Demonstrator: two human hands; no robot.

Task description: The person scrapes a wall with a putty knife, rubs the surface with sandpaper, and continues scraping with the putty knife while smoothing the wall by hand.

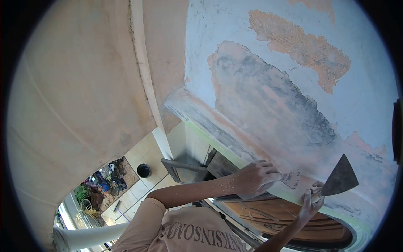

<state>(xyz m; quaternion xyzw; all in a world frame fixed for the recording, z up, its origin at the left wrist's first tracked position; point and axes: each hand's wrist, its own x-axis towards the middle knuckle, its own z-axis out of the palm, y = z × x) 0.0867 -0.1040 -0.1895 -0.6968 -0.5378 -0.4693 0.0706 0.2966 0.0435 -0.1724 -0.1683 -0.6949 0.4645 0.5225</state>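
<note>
A triangular metal scraper [341, 176] points up and to the right, its handle in my right hand [312, 200], whose fingers are wrapped round it. My left hand [257, 179], dusted with white powder, is closed with its fingertips at a piece of printed sandpaper [292, 179]. The paper lies against the lower part of the wall, between my two hands. Above them the pale blue wall [201, 46] has a large smoothed grey and pink patch [268, 96] and a rough peeled orange patch [310, 46].
A ledge [218, 126] runs along the wall's lower edge. Below are an open window frame [184, 170], a wooden door with curved metalwork [268, 214] and a tiled floor [142, 189] with a black bucket [143, 170]. Plants [83, 192] stand at lower left, near a white column [92, 238].
</note>
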